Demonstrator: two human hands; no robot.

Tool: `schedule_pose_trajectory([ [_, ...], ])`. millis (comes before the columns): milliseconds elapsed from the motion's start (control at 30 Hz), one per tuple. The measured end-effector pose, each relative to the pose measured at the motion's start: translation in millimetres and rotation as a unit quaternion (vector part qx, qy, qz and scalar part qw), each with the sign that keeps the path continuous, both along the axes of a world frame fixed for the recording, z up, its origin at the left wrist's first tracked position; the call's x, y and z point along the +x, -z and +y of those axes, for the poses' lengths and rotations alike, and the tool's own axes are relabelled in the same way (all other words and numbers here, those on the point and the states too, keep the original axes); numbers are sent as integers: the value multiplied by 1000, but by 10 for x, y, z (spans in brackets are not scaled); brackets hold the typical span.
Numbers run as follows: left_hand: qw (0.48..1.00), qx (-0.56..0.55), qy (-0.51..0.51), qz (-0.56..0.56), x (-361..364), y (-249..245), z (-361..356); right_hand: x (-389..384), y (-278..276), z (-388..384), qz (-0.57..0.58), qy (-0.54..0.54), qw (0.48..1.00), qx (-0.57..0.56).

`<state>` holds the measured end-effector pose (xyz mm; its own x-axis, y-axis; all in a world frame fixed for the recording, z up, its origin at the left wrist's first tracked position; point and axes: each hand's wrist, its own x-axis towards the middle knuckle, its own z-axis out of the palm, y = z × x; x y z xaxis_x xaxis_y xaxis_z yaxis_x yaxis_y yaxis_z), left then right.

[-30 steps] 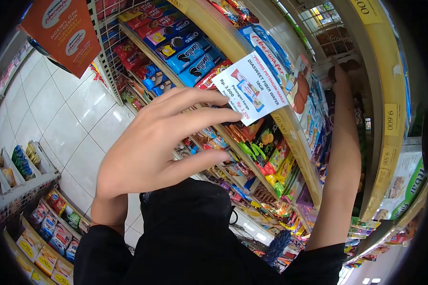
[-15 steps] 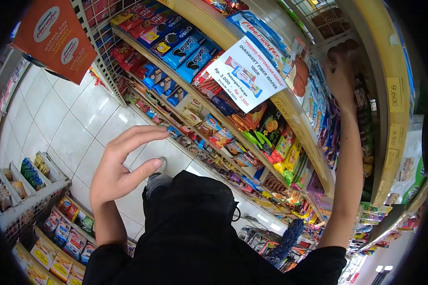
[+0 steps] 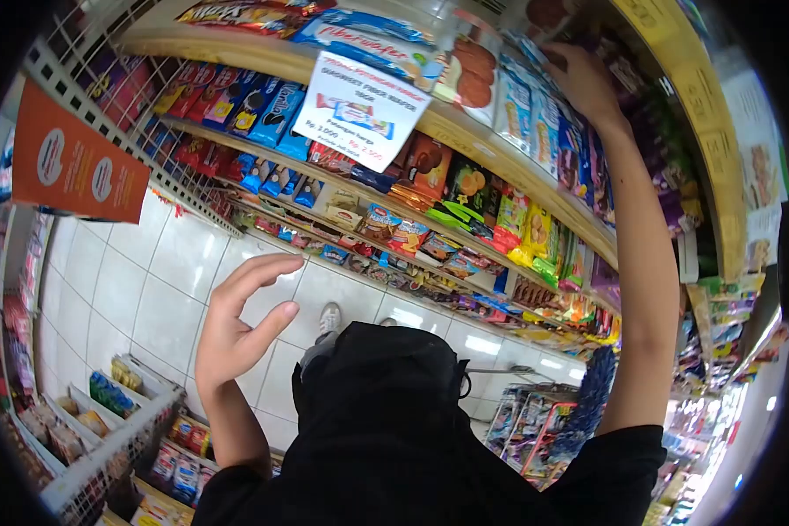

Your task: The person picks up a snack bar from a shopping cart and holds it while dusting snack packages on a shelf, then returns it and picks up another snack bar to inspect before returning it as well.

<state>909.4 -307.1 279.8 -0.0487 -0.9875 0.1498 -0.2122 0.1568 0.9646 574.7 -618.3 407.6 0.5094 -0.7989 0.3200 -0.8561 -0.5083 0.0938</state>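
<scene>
My right hand reaches onto the upper shelf, fingers bent at the back of a row of blue-and-white snack packets. What the fingertips hold, if anything, is too small and blurred to make out. Beside it stands a clear packet with brown round biscuits pictured on it. My left hand hangs in the air over the floor, thumb and fingers apart, holding nothing. A white price sign for fiber wafers hangs from the shelf edge between the hands.
Lower shelves carry blue cookie packs and bright snack bags. An orange hanging sign and white wire rack are on the left. A white basket stands lower left; a dark blue duster is lower right.
The view has shifted, and the shelves sit higher in it. My right hand has moved from the dark packets to the blue-and-white ones. My left hand stays open in the air.
</scene>
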Motion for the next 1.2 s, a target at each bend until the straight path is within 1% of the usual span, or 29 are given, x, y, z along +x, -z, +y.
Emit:
schedule_pose_trajectory([
  [67,1000,10,2,-3,-6,14,48,-9,-15,19,4,12,1000,-17],
  [167,1000,24,3,-6,-30,37,114,-27,0,10,58,16,998,-7],
  [267,1000,28,8,-8,-55,18,167,-101,116,-126,56,24,998,-31],
  [367,1000,28,7,-9,-67,15,218,-67,133,-29,-3,13,997,-71],
  [467,999,42,3,-11,-67,23,275,-53,9,186,-92,24,993,-64],
  [567,998,57,4,-17,-47,44,341,-229,-87,314,-145,164,970,-106],
  [633,999,48,-3,-9,-71,67,349,-513,-69,224,-93,208,943,-243],
  [667,999,50,0,-7,-79,71,348,-624,-35,164,-65,232,919,-311],
  [700,999,50,3,-4,-88,75,348,-667,8,108,-95,306,900,-294],
  [767,999,48,10,-2,-106,60,345,-759,160,-72,-154,446,844,-254],
  [833,999,44,15,-1,-125,39,331,-1125,406,-458,-269,396,860,-178],
  [867,999,43,17,-1,-128,32,325,-1369,500,-673,-315,326,886,-94],
  [967,999,44,15,-4,-122,24,344,-1257,379,-492,-311,274,909,-36],
  [1033,999,49,7,-8,-109,36,375,-1024,301,-329,-284,335,895,-79],
  [1133,998,58,1,-6,-91,86,430,-912,288,-247,-315,315,889,-105],
  [1200,998,61,-2,-4,-86,115,464,-839,227,-132,-318,303,896,-67],
])
